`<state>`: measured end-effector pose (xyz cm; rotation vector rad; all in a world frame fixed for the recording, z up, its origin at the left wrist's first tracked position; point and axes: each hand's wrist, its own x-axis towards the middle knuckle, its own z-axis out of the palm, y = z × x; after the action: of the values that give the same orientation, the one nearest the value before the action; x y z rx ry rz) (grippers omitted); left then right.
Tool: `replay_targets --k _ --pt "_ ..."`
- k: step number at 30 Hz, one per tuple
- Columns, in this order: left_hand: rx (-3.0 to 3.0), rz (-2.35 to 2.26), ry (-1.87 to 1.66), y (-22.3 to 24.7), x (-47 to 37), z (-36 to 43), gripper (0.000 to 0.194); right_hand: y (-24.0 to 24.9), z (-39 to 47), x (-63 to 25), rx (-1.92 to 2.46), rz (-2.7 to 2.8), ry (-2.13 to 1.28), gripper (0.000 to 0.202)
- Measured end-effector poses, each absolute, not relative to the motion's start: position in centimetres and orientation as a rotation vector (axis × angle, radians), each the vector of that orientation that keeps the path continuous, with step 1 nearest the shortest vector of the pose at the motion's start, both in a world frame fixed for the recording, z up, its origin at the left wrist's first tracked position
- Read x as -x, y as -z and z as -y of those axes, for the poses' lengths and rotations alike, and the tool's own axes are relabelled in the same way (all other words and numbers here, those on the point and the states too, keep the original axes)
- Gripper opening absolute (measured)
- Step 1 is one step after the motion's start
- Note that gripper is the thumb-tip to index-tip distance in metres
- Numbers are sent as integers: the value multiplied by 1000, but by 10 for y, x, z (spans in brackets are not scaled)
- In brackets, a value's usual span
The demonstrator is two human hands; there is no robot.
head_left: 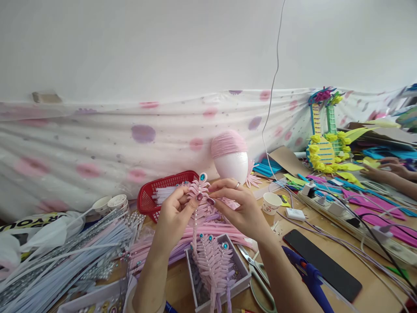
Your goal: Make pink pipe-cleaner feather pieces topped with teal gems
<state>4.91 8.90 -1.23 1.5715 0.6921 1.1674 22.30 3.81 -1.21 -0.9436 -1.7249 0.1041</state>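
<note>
Left grip (170, 216) tight on pink plume (201, 212), right grip (243, 209) perhaps too, above cluttered table (177, 279), white wall (163, 43) behind.

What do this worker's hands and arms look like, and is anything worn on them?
Two ungloved human hands. The left hand has a glossy dark red thumbnail; the right hand shows a similar dark nail and a silvery ring. The right forearm shows no sleeve.

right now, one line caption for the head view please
Left hand pinching a gem-tipped pink plume, right hand at its edge, similar plumes lying across a box.
</note>
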Motion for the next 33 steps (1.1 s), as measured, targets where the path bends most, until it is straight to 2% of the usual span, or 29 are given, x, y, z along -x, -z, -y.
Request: replay_targets --k 11,20,28,33 --pt "-1595 -729 -1251 11 -50 -85 23 11 -37 -218 942 1630 -119 16" --pt "-1378 -510 -993 13 -50 -92 30 14 -38 -232 932 1877 -7 23" --pt "-1390 -557 -1075 16 -51 -88 30 9 -35 -225 943 1816 240 10" --pt "-1466 -624 -1182 13 -52 -81 29 6 -34 -223 874 1729 396 13"
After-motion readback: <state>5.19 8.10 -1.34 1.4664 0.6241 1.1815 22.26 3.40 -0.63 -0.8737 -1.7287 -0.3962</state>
